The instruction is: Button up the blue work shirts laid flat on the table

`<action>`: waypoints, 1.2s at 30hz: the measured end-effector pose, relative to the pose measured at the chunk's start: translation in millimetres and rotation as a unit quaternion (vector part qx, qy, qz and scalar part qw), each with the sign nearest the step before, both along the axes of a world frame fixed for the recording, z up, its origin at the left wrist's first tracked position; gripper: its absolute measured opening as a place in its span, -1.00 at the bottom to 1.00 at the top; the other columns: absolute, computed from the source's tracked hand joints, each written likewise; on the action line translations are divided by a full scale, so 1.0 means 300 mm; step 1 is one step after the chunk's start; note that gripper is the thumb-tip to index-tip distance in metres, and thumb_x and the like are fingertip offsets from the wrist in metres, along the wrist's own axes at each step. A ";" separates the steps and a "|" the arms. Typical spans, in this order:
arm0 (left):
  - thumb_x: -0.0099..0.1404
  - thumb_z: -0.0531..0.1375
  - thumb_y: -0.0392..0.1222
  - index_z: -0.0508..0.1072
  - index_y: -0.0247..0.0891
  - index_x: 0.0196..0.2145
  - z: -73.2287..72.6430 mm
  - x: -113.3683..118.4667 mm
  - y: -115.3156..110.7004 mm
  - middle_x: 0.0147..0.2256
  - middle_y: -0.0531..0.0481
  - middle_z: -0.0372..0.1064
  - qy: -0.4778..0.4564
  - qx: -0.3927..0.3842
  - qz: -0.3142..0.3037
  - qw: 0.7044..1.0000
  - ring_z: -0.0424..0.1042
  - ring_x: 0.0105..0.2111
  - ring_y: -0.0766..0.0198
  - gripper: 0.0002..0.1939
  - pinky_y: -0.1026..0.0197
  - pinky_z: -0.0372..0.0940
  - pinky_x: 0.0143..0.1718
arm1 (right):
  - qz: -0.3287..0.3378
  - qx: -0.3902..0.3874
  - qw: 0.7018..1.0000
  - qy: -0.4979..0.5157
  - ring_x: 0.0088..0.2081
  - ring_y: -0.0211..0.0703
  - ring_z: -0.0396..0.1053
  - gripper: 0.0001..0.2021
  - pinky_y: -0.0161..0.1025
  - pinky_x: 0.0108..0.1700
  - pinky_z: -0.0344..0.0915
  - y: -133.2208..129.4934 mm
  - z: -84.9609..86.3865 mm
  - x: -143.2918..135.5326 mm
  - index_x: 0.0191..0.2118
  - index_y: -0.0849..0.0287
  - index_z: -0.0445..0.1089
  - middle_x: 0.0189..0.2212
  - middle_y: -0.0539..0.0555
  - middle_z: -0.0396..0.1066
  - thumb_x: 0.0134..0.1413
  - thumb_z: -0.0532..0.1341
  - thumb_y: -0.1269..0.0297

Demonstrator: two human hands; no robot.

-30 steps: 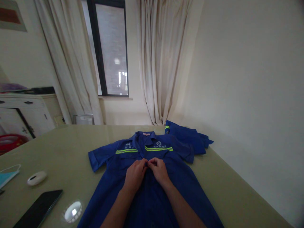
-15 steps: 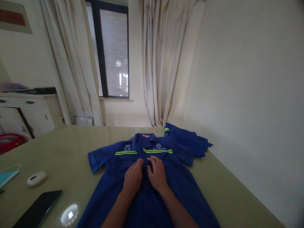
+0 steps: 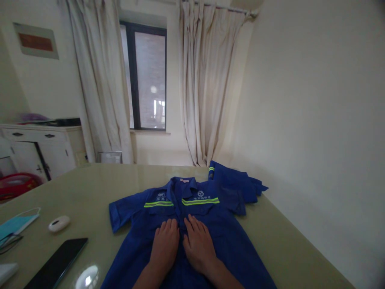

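A blue short-sleeved work shirt [image 3: 231, 237] lies front up on the table, collar at the far end. Yellow-green reflective stripes and white emblems cross its chest. My left hand [image 3: 165, 243] rests palm down on the shirt, just left of the front placket, its fingers stretched toward the collar. Right of the placket, my right hand [image 3: 198, 243] lies flat too, fingers extended and slightly apart. Both hands touch the cloth below the chest stripes, with a narrow gap between them. The shirt's lower part runs under my forearms and out of view.
Another folded blue garment [image 3: 233, 180] lies behind the shirt's right sleeve, near the wall. On the left of the table [image 3: 99, 188] are a black phone [image 3: 57, 261], a white rounded object [image 3: 59, 223], and a light-blue face mask [image 3: 18, 226] with dark cords or glasses beside it.
My left hand's fingers, bent near the placket before, are now laid out flat. Both hands have slid slightly toward me along the shirt. The camera has tilted up a little.
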State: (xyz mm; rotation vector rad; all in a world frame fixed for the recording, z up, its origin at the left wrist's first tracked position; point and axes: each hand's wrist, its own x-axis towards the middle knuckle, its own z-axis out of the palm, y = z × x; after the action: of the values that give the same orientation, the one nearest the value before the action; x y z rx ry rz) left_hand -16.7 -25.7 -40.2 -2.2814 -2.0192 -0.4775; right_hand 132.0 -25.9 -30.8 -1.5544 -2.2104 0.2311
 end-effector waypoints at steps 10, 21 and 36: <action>0.46 -0.02 -0.28 0.41 -0.31 -0.01 0.099 -0.079 0.052 -0.08 -0.28 0.49 -0.036 -0.105 0.074 0.991 0.54 -0.09 -0.03 -0.73 0.04 0.34 -0.12 | -0.115 -0.034 0.993 0.011 -0.10 0.14 0.53 -0.74 -0.13 -0.19 0.34 0.106 0.108 -0.097 -0.08 0.15 0.47 -0.13 0.24 0.56 0.21 0.22 0.13; 0.44 0.03 -0.27 0.49 -0.12 -0.04 0.044 -0.018 0.167 -0.08 -0.03 0.47 -0.183 -0.005 -0.038 0.982 0.43 -0.02 0.18 -0.72 0.17 0.23 0.01 | -0.055 0.009 0.889 0.454 -0.31 -0.07 0.49 -0.79 -0.25 -0.22 0.36 0.213 -0.024 -0.036 -0.29 0.15 0.46 -0.37 0.07 0.54 0.19 0.17 0.15; 0.41 0.06 -0.30 0.43 -0.19 -0.21 0.025 -0.023 0.174 -0.19 -0.07 0.48 -0.252 0.014 -0.098 0.963 0.45 -0.13 0.11 -0.84 0.10 0.30 -0.03 | -0.062 0.006 0.913 0.403 -0.34 -0.03 0.54 -0.79 -0.21 -0.25 0.37 0.199 -0.018 -0.056 -0.28 0.16 0.54 -0.38 0.10 0.59 0.13 0.20 0.19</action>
State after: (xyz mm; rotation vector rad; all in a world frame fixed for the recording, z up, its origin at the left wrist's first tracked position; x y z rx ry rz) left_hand -23.8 26.6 -32.7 -2.5489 -1.9481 -1.2037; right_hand 115.3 33.9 -36.3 -1.2577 -1.4526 0.6785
